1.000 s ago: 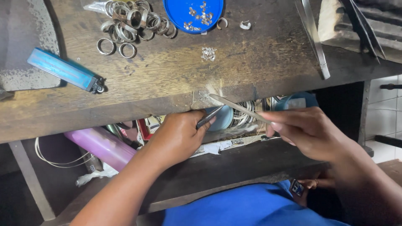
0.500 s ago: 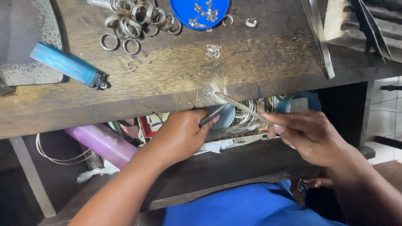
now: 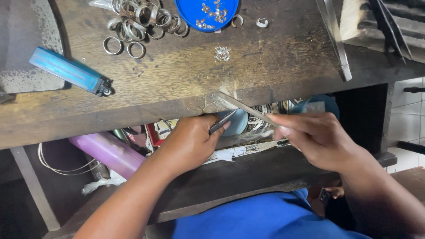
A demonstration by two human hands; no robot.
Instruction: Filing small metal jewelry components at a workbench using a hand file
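Two hands are in my view, both at the front edge of a worn wooden worktop (image 3: 186, 88) stained dark and scratched. My left hand (image 3: 190, 141) has its fingers clenched around a small dark tool (image 3: 222, 122), pressed up against the edge. My right hand (image 3: 318, 139) pinches a slim flat file (image 3: 243, 106), which slants up to a notch in the worktop's edge; I cannot tell what tiny piece sits there.

On the worktop I see a blue lighter (image 3: 68, 73) at the left, a heap of metal rings (image 3: 141, 20) near the back, a blue lid (image 3: 206, 13) holding small bits, and long tweezers (image 3: 334, 40) at the right. Below the edge an open drawer (image 3: 248, 152) holds clutter, with a pink cylinder (image 3: 108, 152) beside it. White floor tiles (image 3: 409, 128) show at the far right.
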